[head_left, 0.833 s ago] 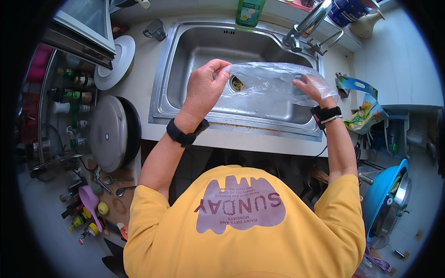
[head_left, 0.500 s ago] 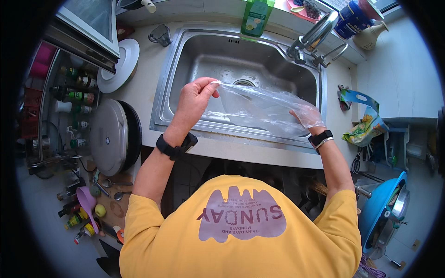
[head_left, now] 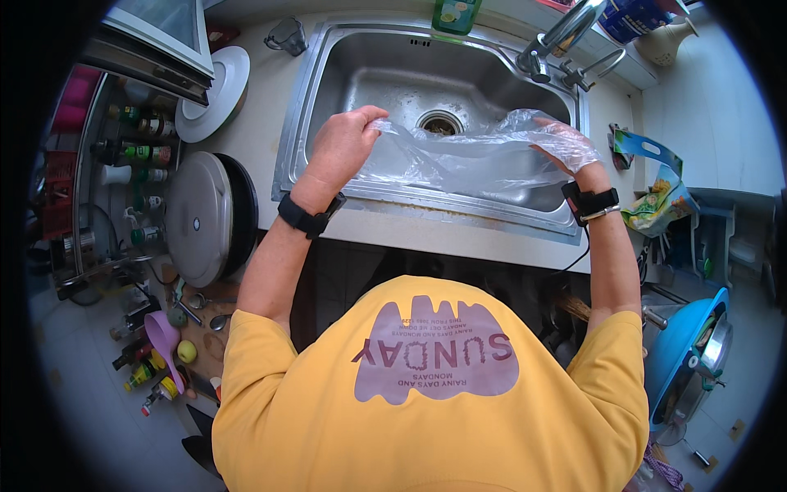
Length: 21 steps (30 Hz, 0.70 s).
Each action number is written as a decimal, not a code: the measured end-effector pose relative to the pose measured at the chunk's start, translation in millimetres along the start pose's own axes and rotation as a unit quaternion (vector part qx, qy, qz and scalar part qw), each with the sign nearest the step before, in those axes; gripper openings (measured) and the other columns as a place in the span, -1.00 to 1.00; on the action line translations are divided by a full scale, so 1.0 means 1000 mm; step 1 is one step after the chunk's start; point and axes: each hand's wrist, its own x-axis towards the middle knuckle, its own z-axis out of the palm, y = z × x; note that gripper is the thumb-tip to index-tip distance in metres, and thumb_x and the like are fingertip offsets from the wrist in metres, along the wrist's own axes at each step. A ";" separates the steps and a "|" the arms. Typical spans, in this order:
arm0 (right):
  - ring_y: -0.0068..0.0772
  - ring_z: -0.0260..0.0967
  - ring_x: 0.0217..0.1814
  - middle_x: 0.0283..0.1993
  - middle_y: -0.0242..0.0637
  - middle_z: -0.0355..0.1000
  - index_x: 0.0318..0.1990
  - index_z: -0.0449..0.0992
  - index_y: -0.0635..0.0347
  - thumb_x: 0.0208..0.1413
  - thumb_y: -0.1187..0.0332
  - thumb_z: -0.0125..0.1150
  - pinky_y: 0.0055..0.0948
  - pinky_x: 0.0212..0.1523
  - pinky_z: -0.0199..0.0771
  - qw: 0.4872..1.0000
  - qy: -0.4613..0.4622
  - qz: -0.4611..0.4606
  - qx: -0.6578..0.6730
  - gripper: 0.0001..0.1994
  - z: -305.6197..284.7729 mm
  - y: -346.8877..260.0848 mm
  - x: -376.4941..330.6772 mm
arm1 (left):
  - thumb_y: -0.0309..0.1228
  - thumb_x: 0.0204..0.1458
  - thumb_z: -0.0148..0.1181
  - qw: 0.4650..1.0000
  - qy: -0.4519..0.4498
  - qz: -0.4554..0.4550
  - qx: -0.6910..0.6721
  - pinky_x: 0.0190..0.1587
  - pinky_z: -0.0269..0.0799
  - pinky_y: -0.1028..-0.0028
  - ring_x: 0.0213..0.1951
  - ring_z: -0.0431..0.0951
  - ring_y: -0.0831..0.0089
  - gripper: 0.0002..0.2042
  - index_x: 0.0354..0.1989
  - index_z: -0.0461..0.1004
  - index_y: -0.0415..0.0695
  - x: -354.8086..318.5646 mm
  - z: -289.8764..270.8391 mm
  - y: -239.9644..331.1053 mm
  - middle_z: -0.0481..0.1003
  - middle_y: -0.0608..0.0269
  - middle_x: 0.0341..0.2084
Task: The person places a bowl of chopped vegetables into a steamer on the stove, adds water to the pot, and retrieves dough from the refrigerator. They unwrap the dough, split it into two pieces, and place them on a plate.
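My left hand [head_left: 343, 146] pinches one end of a clear plastic bag [head_left: 459, 156] above the front part of a steel sink [head_left: 328, 74]. My right hand [head_left: 564, 146] is inside the bag's other end, covered by the thin film and stretching it sideways. The bag hangs taut between both hands, just in front of the sink drain [head_left: 440, 123]. Black bands sit on both wrists.
A faucet [head_left: 561, 37] and a green soap bottle [head_left: 455, 15] stand behind the sink. Left of it are a white plate [head_left: 215, 94], a round steel lid [head_left: 197, 217] and a rack of bottles [head_left: 135, 156]. A blue tub [head_left: 680, 353] sits low right.
The bag has been pulled wider and flatter between my hands. My right hand has slid further into it, and both hands have shifted toward the sink's front edge.
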 end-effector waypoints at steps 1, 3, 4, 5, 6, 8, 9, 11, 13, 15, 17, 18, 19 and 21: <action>-0.16 0.40 0.04 0.03 -0.20 0.45 0.07 0.44 0.09 0.04 0.15 0.27 -0.37 0.07 0.40 0.998 0.058 0.020 0.016 -0.56 -0.007 0.002 0.005 | -0.44 0.13 0.04 0.995 0.085 0.046 -0.028 -0.16 0.44 0.47 -0.31 0.56 0.28 -0.77 -0.08 0.53 -0.14 0.004 -0.002 0.001 0.57 0.10 -0.32; -0.12 0.41 0.01 -0.03 -0.18 0.47 0.05 0.45 0.09 0.08 0.22 0.24 -0.34 0.07 0.39 0.976 0.213 -0.037 0.034 -0.62 -0.011 -0.003 0.007 | -0.42 0.11 0.01 0.966 0.224 0.072 -0.103 -0.20 0.47 0.34 -0.29 0.56 0.19 -0.78 -0.13 0.55 -0.12 0.006 -0.002 0.007 0.56 0.03 -0.34; -0.13 0.41 -0.01 -0.03 -0.20 0.47 0.02 0.47 0.06 0.08 0.24 0.21 -0.32 0.08 0.38 0.958 0.260 -0.097 -0.073 -0.66 -0.005 -0.008 0.003 | -0.42 0.11 0.01 0.966 0.216 0.093 -0.104 -0.22 0.48 0.32 -0.30 0.57 0.18 -0.78 -0.13 0.55 -0.11 0.004 0.000 0.011 0.56 0.02 -0.35; -0.14 0.42 -0.02 -0.03 -0.22 0.46 0.00 0.49 0.03 0.08 0.26 0.19 -0.30 0.08 0.37 0.903 0.316 -0.145 -0.254 -0.69 -0.002 -0.013 -0.004 | -0.43 0.10 0.00 0.981 0.136 0.126 -0.061 -0.23 0.49 0.30 -0.31 0.57 0.17 -0.77 -0.14 0.55 -0.11 0.003 0.003 0.015 0.56 0.01 -0.36; -0.19 0.30 0.16 0.01 -0.23 0.45 -0.06 0.52 0.04 -0.09 0.11 0.33 -0.31 0.10 0.36 0.996 0.002 0.051 -0.069 -0.58 0.016 -0.025 -0.008 | -0.44 0.10 -0.01 0.988 -0.044 0.144 0.026 -0.24 0.49 0.32 -0.33 0.58 0.20 -0.77 -0.13 0.54 -0.12 -0.005 0.008 0.019 0.56 0.02 -0.36; -0.14 0.25 0.23 0.14 -0.12 0.37 -0.12 0.57 0.13 -0.08 0.01 0.32 -0.19 0.23 0.18 0.883 -0.432 0.126 -0.137 -0.55 0.020 -0.022 -0.020 | -0.47 0.10 -0.04 0.977 -0.192 0.075 0.052 -0.28 0.51 0.38 -0.39 0.59 0.29 -0.75 -0.10 0.53 -0.12 -0.010 0.007 0.025 0.57 0.04 -0.39; -0.14 0.25 0.23 0.15 -0.11 0.37 -0.03 0.52 0.17 -0.04 -0.03 0.29 -0.25 0.23 0.21 0.958 -0.259 0.119 -0.001 -0.48 0.020 -0.019 -0.030 | -0.48 0.10 -0.06 0.984 -0.178 -0.029 -0.002 -0.32 0.52 0.41 -0.44 0.59 0.35 -0.74 -0.09 0.52 -0.12 -0.008 0.004 0.027 0.58 0.05 -0.41; -0.12 0.26 0.22 0.16 -0.10 0.36 0.02 0.49 0.19 0.04 -0.01 0.22 -0.33 0.22 0.22 0.964 -0.046 0.132 0.229 -0.48 0.015 -0.010 -0.031 | -0.55 0.09 -0.12 0.980 -0.069 -0.024 -0.186 -0.46 0.50 0.53 -0.49 0.57 0.47 -0.68 -0.04 0.50 -0.13 -0.003 -0.004 0.032 0.57 0.09 -0.29; -0.12 0.27 0.21 0.17 -0.09 0.34 0.12 0.39 0.22 0.09 0.02 0.17 -0.37 0.21 0.24 0.973 0.054 0.118 0.194 -0.46 0.005 0.000 -0.026 | -0.58 0.09 -0.14 0.962 0.036 0.044 -0.267 -0.50 0.48 0.58 -0.49 0.56 0.51 -0.66 -0.01 0.48 -0.15 -0.001 -0.012 0.037 0.54 0.11 -0.19; -0.13 0.29 0.19 0.16 -0.06 0.35 0.14 0.35 0.25 0.07 0.04 0.18 -0.36 0.20 0.25 0.955 0.237 0.084 0.159 -0.42 0.002 0.005 -0.025 | -0.62 0.09 -0.16 0.934 0.144 0.157 -0.286 -0.35 0.50 0.60 -0.35 0.57 0.48 -0.65 -0.01 0.48 -0.16 -0.008 -0.011 0.045 0.47 0.16 -0.07; -0.11 0.37 0.09 0.09 -0.05 0.39 0.15 0.33 0.27 0.06 0.10 0.21 -0.25 0.14 0.31 0.913 0.397 -0.029 0.085 -0.43 0.010 0.003 -0.030 | -0.63 0.06 -0.14 0.934 0.141 0.220 -0.245 -0.28 0.51 0.57 -0.23 0.56 0.45 -0.68 -0.10 0.52 -0.20 -0.022 -0.001 0.053 0.50 0.15 -0.11; -0.09 0.36 0.10 0.08 -0.05 0.39 0.12 0.37 0.25 0.05 0.09 0.21 -0.24 0.16 0.29 0.994 0.098 0.029 -0.033 -0.45 0.018 0.002 -0.034 | -0.63 0.05 -0.13 0.963 -0.023 0.222 -0.148 -0.24 0.51 0.53 -0.18 0.55 0.41 -0.70 -0.15 0.54 -0.21 -0.026 0.006 0.056 0.51 0.13 -0.12; -0.07 0.35 0.12 0.08 -0.05 0.40 0.09 0.40 0.24 0.05 0.09 0.21 -0.23 0.18 0.27 0.955 -0.235 0.071 -0.165 -0.48 0.028 0.001 -0.040 | -0.64 0.04 -0.13 0.957 -0.227 0.180 -0.033 -0.19 0.51 0.50 -0.14 0.54 0.38 -0.72 -0.19 0.55 -0.23 -0.032 0.011 0.058 0.52 0.11 -0.14; 0.01 0.34 0.11 0.09 -0.04 0.39 -0.01 0.50 0.10 0.03 0.09 0.21 -0.22 0.16 0.28 0.984 -0.076 0.135 0.087 -0.58 0.041 0.002 -0.050 | -0.64 0.03 -0.11 0.950 -0.160 0.075 -0.258 -0.12 0.48 0.47 -0.12 0.53 0.34 -0.73 -0.21 0.55 -0.24 -0.035 0.015 0.061 0.53 0.10 -0.16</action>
